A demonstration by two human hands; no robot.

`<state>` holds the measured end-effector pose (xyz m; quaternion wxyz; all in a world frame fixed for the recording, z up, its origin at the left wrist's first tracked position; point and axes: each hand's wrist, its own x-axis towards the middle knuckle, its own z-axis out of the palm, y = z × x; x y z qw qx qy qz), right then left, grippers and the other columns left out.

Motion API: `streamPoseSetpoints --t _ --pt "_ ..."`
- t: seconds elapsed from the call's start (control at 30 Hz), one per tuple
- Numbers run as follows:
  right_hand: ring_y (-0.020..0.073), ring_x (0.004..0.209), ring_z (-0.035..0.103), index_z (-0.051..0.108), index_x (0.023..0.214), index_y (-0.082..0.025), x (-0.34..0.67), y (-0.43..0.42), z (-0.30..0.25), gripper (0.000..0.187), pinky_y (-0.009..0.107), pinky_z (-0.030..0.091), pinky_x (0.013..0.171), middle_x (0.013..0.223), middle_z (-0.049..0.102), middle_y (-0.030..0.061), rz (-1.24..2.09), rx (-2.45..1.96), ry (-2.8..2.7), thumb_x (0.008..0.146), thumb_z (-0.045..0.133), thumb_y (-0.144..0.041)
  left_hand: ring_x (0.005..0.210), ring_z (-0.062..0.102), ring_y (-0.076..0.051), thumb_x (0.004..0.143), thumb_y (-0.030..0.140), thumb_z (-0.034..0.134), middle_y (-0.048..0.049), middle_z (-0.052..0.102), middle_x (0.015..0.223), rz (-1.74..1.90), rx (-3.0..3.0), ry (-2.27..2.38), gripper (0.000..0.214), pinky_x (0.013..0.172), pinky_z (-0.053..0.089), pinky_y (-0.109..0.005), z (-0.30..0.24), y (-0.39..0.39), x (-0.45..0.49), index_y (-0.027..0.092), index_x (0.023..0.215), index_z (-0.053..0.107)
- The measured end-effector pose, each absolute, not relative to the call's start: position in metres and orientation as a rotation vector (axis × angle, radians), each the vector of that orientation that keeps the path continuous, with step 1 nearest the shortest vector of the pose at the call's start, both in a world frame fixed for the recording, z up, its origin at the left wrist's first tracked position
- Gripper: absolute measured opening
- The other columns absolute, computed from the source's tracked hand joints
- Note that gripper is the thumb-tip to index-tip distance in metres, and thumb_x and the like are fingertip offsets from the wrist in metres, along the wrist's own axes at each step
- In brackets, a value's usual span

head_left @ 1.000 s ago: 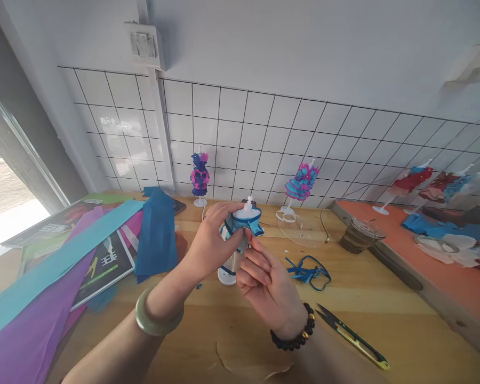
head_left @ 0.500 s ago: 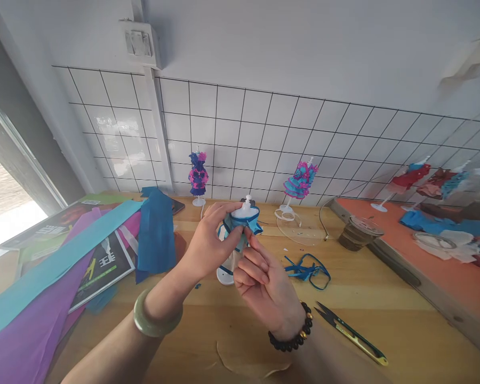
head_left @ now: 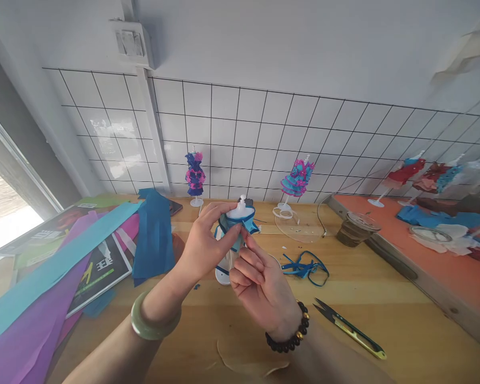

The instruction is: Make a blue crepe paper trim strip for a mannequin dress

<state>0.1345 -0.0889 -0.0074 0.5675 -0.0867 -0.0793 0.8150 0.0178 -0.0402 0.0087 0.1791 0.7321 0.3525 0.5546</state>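
Observation:
A small white dress form (head_left: 240,212) wrapped in blue paper stands on the wooden table (head_left: 384,314) at the centre. My left hand (head_left: 205,244) grips its torso from the left, fingers curled round the blue paper. My right hand (head_left: 260,280) is below and to the right, its fingers pinched on the blue paper at the waist. A green bangle sits on my left wrist and a dark bead bracelet on my right.
Blue, turquoise and purple paper sheets (head_left: 52,266) and magazines (head_left: 100,272) lie at the left. Thread snips (head_left: 350,328) and blue ribbon scraps (head_left: 304,265) lie at the right. Two dressed mini forms (head_left: 194,176) (head_left: 296,178) stand by the tiled wall. An orange board (head_left: 436,256) holds more pieces.
Both hands keep their hold on the dress form. The view has tilted slightly, and the hands and form have shifted a little left and down.

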Motion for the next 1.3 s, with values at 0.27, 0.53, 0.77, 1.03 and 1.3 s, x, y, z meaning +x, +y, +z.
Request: streamPoseSetpoints --t 0.27,0.53,0.77,1.03,1.3 --pt "0.0002 0.034 0.019 0.055 0.092 -0.015 0.132 -0.091 -0.007 0.009 0.016 0.019 0.038 0.046 0.023 -0.0127 1.89 -0.26 -0.202 0.09 0.046 -0.018 0.105 0.055 -0.019 0.076 0.015 0.057 -0.0029 0.063 0.104 1.704 2.213 1.108 0.029 0.094 0.043 -0.038 0.005 -0.039 0.02 0.023 0.103 0.057" --pt "-0.0007 0.033 0.02 0.056 0.09 -0.012 0.135 -0.095 -0.004 0.008 0.015 0.02 0.036 0.043 0.028 -0.0136 1.872 -0.286 -0.182 0.082 0.056 -0.013 0.105 0.055 -0.021 0.072 0.011 0.057 -0.005 0.062 0.107 1.705 2.284 1.118 0.031 0.094 0.043 -0.041 0.006 -0.037 0.019 0.021 0.101 0.057" --pt "-0.0002 0.034 0.018 0.057 0.089 -0.01 0.138 -0.095 -0.002 0.008 0.015 0.019 0.036 0.041 0.03 -0.0136 1.888 -0.303 -0.177 0.083 0.052 -0.014 0.103 0.055 -0.019 0.073 0.011 0.057 -0.0043 0.062 0.106 1.737 2.302 1.122 0.031 0.093 0.044 -0.039 0.004 -0.036 0.018 0.021 0.103 0.057" --pt "0.0025 0.036 0.017 0.06 0.069 -0.017 0.135 -0.1 0.004 0.022 0.018 0.02 0.038 0.039 0.026 -0.0112 1.379 -0.59 -0.677 0.083 0.055 -0.033 0.102 0.056 -0.019 0.074 0.012 0.057 -0.0041 0.063 0.105 1.732 2.296 1.109 0.031 0.092 0.045 -0.04 0.005 -0.035 0.016 0.021 0.103 0.057" --pt "0.0136 0.079 0.053 0.062 0.089 -0.022 0.175 -0.047 -0.006 0.021 0.028 0.044 0.071 0.083 0.06 0.0008 0.771 -0.906 -1.206 0.072 0.069 -0.032 0.103 0.056 -0.021 0.074 0.014 0.057 -0.0046 0.064 0.103 1.698 2.29 1.075 0.03 0.092 0.044 -0.041 0.006 -0.037 0.018 0.022 0.103 0.059"
